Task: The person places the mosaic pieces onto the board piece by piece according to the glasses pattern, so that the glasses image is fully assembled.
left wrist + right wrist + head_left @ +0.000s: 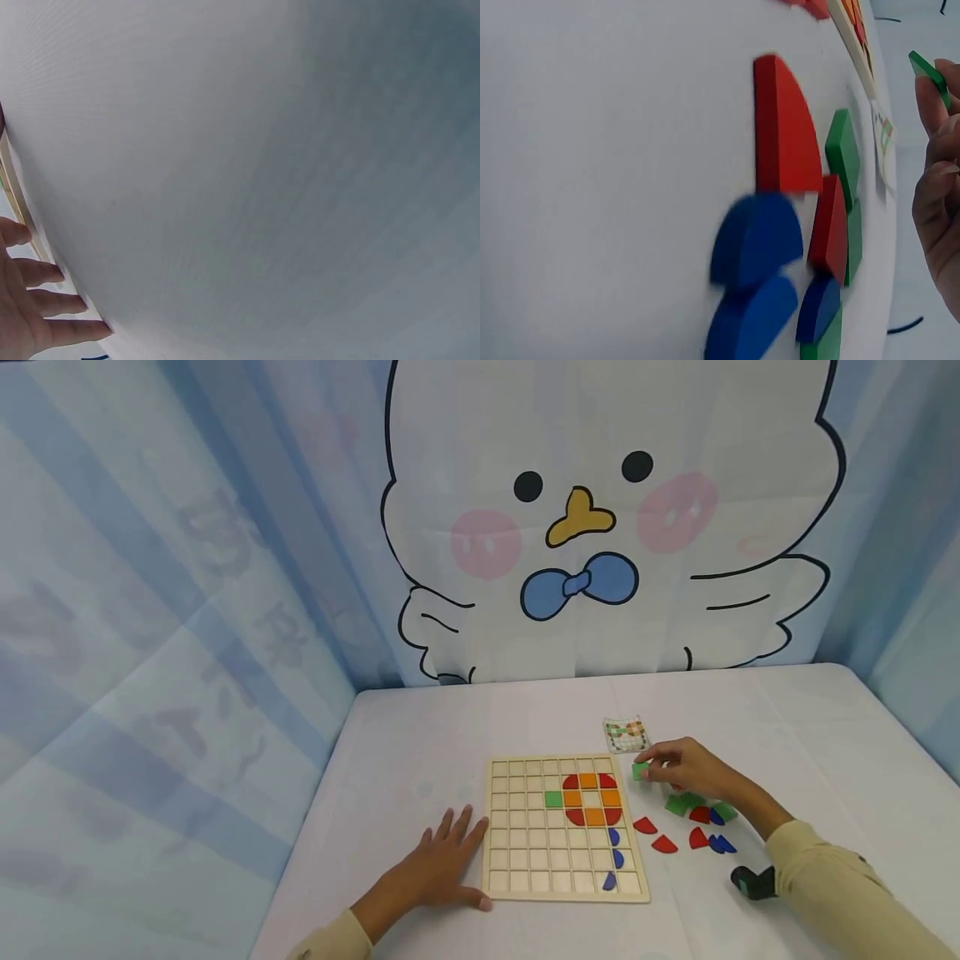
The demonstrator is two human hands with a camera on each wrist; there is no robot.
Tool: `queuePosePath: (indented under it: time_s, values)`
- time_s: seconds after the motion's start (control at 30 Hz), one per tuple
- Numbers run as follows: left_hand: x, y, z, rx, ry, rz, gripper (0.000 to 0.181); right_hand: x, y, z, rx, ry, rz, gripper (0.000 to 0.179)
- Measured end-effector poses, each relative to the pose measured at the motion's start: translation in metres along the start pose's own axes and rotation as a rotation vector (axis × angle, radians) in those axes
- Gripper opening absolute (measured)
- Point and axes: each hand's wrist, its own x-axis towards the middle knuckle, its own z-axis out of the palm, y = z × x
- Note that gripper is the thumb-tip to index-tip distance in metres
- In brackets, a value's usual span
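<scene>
My right hand (pixel 686 766) pinches a green square block (pixel 640 771) between thumb and fingers, just off the upper right side of the wooden grid board (pixel 528 839). In the right wrist view this green block stands tilted at the fingertips. My left hand (pixel 444 864) rests with fingers spread at the board's left edge, index finger and thumb by the frame. On the board, orange squares (pixel 587 781) and red quarter-circle blocks (pixel 571 782) form a ring around one bare cell. A green square (pixel 553 799) sits left of the ring. Blue half-circle blocks (pixel 618 858) lie in a column below it.
A small pattern card (pixel 626 735) lies beyond the board's upper right corner. Loose red quarter circles (pixel 664 844), green squares (pixel 677 805) and blue half circles (pixel 722 844) are scattered right of the board. A dark object (pixel 752 882) lies by the right sleeve.
</scene>
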Motion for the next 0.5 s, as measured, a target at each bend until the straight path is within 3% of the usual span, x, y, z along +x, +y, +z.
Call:
queuePosePath:
  time_s: [0.3,0.5]
  values:
    - [-0.001,0.000,0.000,0.002,0.009,0.012,0.117,0.027,-0.032,0.037,0.093,-0.093,-0.143,0.032]
    - [-0.002,0.001,0.000,0.002,0.008,0.006,0.116,0.041,-0.051,0.067,0.124,-0.126,-0.188,0.029]
